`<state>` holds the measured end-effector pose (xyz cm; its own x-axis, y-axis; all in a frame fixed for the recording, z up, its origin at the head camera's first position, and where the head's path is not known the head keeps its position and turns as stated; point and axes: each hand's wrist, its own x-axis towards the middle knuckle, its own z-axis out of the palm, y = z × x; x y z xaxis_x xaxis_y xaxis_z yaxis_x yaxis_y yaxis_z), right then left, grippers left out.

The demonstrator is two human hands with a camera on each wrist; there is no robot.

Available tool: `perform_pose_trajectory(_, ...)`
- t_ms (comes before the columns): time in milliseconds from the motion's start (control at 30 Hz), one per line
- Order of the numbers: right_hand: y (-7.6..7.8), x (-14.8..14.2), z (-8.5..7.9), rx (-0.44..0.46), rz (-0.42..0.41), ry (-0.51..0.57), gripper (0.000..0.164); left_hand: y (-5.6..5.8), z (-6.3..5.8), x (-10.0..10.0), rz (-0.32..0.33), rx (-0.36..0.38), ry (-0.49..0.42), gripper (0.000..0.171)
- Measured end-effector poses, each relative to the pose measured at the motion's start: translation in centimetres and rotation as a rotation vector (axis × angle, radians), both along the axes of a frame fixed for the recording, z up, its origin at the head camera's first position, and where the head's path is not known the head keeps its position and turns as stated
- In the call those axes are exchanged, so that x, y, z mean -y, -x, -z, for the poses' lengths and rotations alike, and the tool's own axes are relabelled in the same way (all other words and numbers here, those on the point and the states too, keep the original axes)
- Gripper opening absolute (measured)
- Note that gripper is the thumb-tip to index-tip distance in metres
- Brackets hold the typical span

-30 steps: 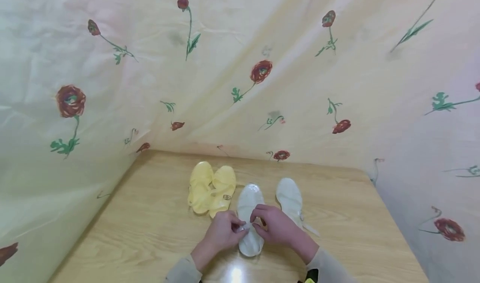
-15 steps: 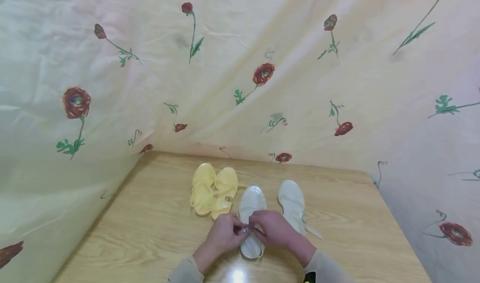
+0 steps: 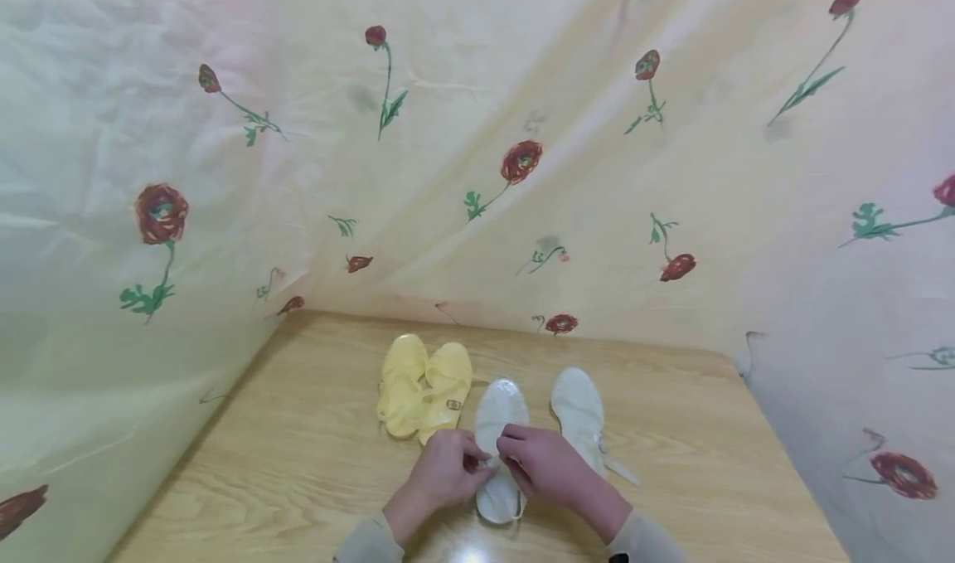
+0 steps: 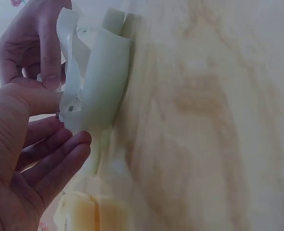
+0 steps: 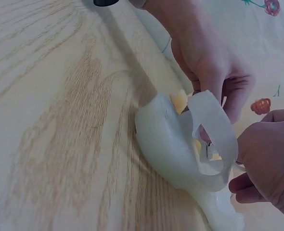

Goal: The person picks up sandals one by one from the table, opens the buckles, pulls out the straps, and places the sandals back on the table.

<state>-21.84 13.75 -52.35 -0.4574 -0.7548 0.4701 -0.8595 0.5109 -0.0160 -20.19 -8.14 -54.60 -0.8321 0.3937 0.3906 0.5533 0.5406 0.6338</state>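
A pale white jelly sandal (image 3: 501, 405) lies with its toe pointing away, between both hands. My left hand (image 3: 442, 468) pinches its ankle strap by the small metal buckle (image 5: 210, 150) between thumb and fingers. My right hand (image 3: 548, 463) pinches the strap close to the buckle, its fingertips almost meeting the left ones. In the right wrist view the ankle strap (image 5: 214, 120) arches up above the heel. Whether the strap's end is through the buckle is hidden by the fingers. The matching white sandal (image 3: 578, 405) stands to the right, its strap (image 3: 621, 470) hanging loose.
A pair of yellow jelly sandals (image 3: 406, 380) stands side by side at the left, close to the white one. All rest on a wood-grain table (image 3: 298, 430). A flower-printed cloth (image 3: 418, 173) hangs behind the table and along its sides.
My right fingers have come closer to the left fingers at the buckle. The sandals stay in place; the head view shifts slightly.
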Motion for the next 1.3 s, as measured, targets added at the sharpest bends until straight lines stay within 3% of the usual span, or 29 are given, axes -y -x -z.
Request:
perform_pose_trajectory(433,-0.4,0.5,-0.8,0.114,0.039,-0.002,0.014,-0.2,0.5,0.0,-0.002,0.029,-0.09,0.01)
perform_pose_trajectory(867,0.6,0.5,0.4,0.097,-0.007,-0.001,0.02,0.3,0.5,0.2,-0.002,-0.012,-0.037,0.012)
perform_pose_trajectory(1300,0.8,0.4,0.1,0.077,-0.034,-0.004,0.013,0.2,0.4,0.4,-0.021,0.044,-0.034,0.013)
